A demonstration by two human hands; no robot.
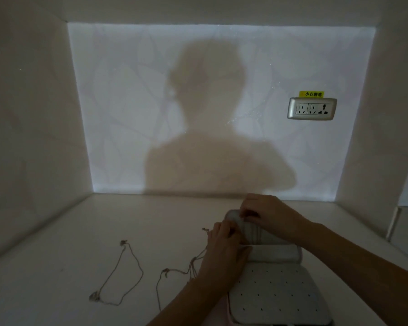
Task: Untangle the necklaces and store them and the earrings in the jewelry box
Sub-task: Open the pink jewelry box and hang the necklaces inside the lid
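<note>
An open grey jewelry box [276, 292] lies on the white desk [80, 231] at lower right, its perforated panel facing up and its far half raised. My left hand [222, 252] grips the near left edge of the raised half. My right hand [266, 212] curls over that half's top edge, fingers pinching there. One thin necklace [123, 274] lies loose in a loop to the left. A second necklace [174, 271] trails from under my left hand. I see no earrings in this dim view.
The desk sits in a white alcove with side walls left and right. A silver wall socket [312, 108] with a yellow label is on the back wall at the right. My shadow falls on the back wall.
</note>
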